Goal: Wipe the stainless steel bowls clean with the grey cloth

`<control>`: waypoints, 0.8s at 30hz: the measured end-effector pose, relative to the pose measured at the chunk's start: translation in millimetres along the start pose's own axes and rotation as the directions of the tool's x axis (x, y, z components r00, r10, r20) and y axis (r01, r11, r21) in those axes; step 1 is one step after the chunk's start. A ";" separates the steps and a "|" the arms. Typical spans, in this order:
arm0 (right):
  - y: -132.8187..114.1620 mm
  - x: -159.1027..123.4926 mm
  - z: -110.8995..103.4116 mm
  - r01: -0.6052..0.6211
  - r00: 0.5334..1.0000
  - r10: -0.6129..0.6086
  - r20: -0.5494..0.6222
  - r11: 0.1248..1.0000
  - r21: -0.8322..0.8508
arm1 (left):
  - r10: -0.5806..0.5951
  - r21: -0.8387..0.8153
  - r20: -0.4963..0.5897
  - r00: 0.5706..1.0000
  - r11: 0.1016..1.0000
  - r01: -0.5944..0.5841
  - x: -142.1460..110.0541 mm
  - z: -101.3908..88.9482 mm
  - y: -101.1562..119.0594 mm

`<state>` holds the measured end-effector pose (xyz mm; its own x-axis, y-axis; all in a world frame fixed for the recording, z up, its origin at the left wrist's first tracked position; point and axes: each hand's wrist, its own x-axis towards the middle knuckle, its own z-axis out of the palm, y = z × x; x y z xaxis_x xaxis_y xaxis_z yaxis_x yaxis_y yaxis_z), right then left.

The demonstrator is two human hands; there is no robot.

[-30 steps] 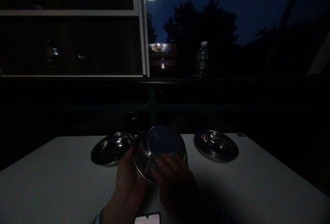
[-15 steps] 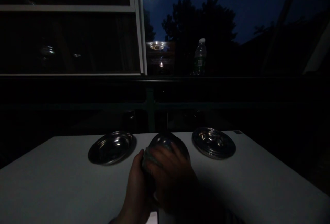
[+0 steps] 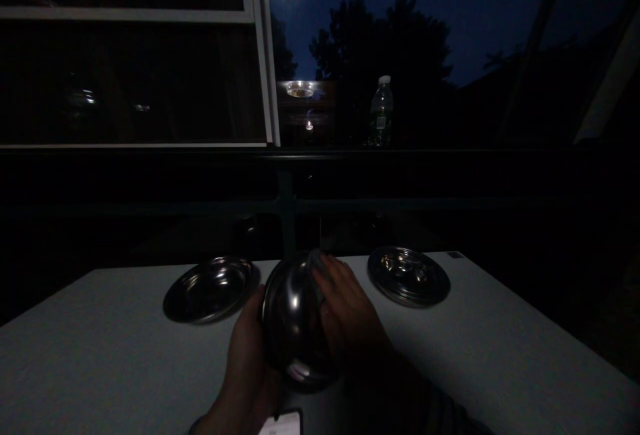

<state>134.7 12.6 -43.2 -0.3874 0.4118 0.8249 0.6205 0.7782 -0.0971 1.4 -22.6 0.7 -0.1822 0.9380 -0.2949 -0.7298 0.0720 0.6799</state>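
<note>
A shiny metal bowl (image 3: pixel 293 318) is tilted up over the near middle of the table, its rounded outside toward me. My left hand (image 3: pixel 245 361) grips it by the left rim, with part of the fingers hidden behind the bowl. Against its upper right side, my right hand (image 3: pixel 350 308) presses a greyish cloth (image 3: pixel 316 268), fingers laid over it. To the left lies a shallow metal dish (image 3: pixel 207 295). A stack of metal plates (image 3: pixel 410 281) sits to the right. Dim light hides much of the right forearm.
The white table (image 3: pixel 120 341) reaches back to a dark railing (image 3: pixel 225 207). Near my left wrist, a lit phone (image 3: pixel 284 423) lies at the bottom edge. A plastic bottle (image 3: pixel 382 111) stands on the ledge by the window frame (image 3: pixel 265 55).
The bowl has turned, exposing more of its rounded outside. My right hand has slid with the cloth from the bowl's left part to its upper right side. The view has shifted slightly.
</note>
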 end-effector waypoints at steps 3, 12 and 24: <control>-28.4 -4.1 7.4 0.124 0.992 -0.124 -0.001 0.991 -0.048 | 0.058 0.004 -0.035 0.998 0.998 -0.058 3.1 -1.5 9.4; -7.7 -1.5 -3.7 0.153 0.986 -0.146 0.079 0.984 -0.095 | 0.088 0.061 -0.017 0.996 0.994 -0.087 4.4 -0.3 17.0; 12.6 7.0 -19.8 -0.163 0.984 0.144 0.105 0.966 0.203 | -0.192 0.300 -0.043 0.980 0.933 0.196 -8.6 1.1 -0.9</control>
<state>153.2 15.9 -27.7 -0.3637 0.5667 0.7393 0.5234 0.7809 -0.3410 4.4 -30.3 3.3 -0.0666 0.8912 -0.4487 -0.5191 0.3531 0.7784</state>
